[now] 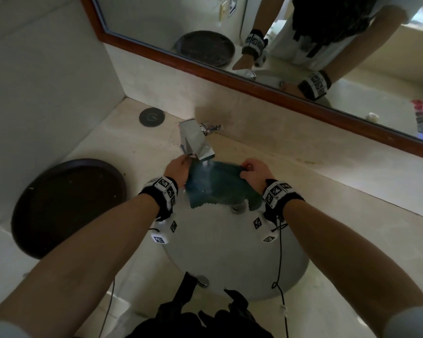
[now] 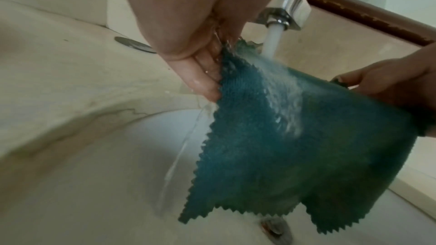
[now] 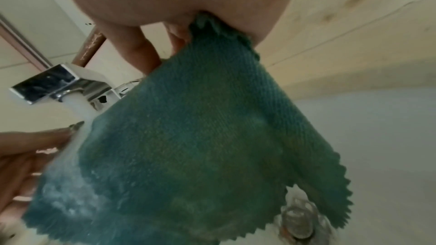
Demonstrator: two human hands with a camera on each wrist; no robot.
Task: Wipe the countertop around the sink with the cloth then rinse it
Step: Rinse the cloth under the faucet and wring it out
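The rinsing step is in hand: the cloth (image 1: pixel 215 184) is held spread over the sink (image 1: pixel 230 252), its top corners pinched by the fingers (image 2: pixel 205 81) of the left hand (image 1: pixel 178 170) and by the right hand (image 1: pixel 254 173), with water from the tap (image 1: pixel 195 140) striking it between them. Next, the unwetted side near the right hand probably needs shifting under the stream, then wringing. The right fingertips are hidden behind the cloth, and the tap handle is hard to make out.

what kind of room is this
Most likely a bathroom: a round white sink basin set in a beige stone countertop, a square chrome tap running water, and a wood-framed wall mirror above.
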